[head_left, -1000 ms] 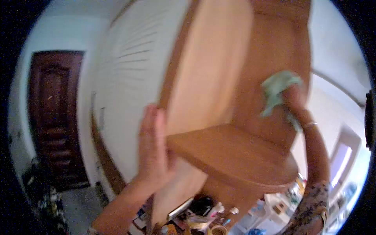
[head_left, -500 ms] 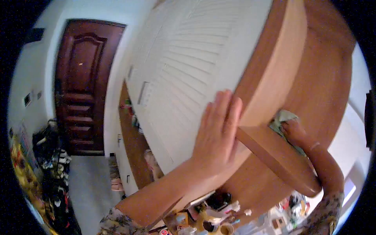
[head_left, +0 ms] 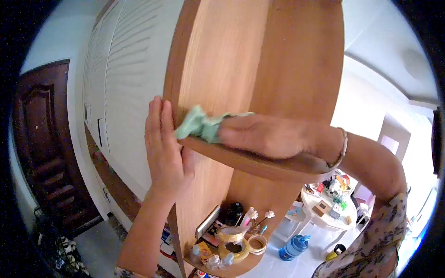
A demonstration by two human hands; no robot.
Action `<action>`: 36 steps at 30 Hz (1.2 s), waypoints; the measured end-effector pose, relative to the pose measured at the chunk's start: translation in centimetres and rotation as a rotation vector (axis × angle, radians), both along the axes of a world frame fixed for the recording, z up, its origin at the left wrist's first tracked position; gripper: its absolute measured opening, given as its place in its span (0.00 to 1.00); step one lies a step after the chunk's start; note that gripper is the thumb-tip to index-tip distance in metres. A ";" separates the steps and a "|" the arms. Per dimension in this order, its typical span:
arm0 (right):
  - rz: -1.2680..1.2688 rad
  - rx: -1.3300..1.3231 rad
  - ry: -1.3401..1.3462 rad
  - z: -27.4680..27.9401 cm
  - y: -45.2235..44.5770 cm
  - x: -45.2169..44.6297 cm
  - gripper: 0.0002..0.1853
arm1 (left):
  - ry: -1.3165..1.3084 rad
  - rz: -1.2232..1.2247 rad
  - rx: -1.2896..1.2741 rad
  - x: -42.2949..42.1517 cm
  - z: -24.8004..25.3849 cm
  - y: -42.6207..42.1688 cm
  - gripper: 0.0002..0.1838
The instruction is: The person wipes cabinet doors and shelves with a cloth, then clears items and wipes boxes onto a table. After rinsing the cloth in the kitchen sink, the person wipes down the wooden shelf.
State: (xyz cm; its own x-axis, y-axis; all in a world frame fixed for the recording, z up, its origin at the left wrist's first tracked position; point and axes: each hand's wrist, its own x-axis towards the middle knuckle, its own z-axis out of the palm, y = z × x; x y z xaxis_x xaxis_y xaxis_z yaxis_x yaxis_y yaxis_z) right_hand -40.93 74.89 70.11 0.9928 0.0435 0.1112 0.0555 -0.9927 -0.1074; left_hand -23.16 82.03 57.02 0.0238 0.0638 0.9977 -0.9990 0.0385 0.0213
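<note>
A light green cloth (head_left: 198,125) is bunched under the fingers of my right hand (head_left: 266,135), which is closed on it. Cloth and hand rest on the rounded wooden shelf (head_left: 252,167), near the corner where it meets the cabinet's side panel. A bracelet circles my right wrist. My left hand (head_left: 166,146) lies with fingers stretched upward against the front edge of the wooden panel, beside the white louvred door (head_left: 132,78). It holds nothing, and its thumb is just below the shelf.
Below, a lower rounded shelf (head_left: 243,266) bears jars (head_left: 234,248), small bottles and a vase with white flowers (head_left: 269,214). A big blue water bottle (head_left: 294,248) stands on the floor near a cluttered white table (head_left: 343,224). A dark red door (head_left: 44,153) is at far left.
My view has turned to the right. My right hand has moved the cloth from deep on the shelf to its front left corner. My left hand stays by the panel edge.
</note>
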 end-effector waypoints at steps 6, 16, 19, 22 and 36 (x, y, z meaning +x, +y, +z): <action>0.106 -0.173 -0.036 -0.8 4.3 -5.8 0.11 | 0.019 -0.002 0.041 -0.4 0.5 0.5 0.38; -0.074 -0.198 -0.893 -8.7 -0.7 -16.3 0.11 | 0.108 -0.231 0.099 -1.2 0.2 0.4 0.39; -0.180 -0.024 -1.083 -10.6 -5.1 -18.1 0.10 | 0.067 -0.220 0.105 -1.3 0.2 0.4 0.40; -0.257 0.197 -1.197 -11.0 -9.8 -19.1 0.11 | 0.101 -0.221 0.093 -1.4 0.3 0.2 0.40; -0.482 -0.831 -1.377 5.5 -26.5 -16.2 0.14 | 0.101 -0.040 0.071 -1.5 0.0 0.2 0.37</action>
State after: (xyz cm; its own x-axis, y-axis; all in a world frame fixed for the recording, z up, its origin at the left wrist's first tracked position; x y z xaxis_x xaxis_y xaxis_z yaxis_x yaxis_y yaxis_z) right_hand -57.08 48.44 75.56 0.1215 0.2743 0.9539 -0.6502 -0.7042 0.2853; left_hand -24.63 82.23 57.02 0.1255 -0.0104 0.9920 -0.9893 0.0730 0.1259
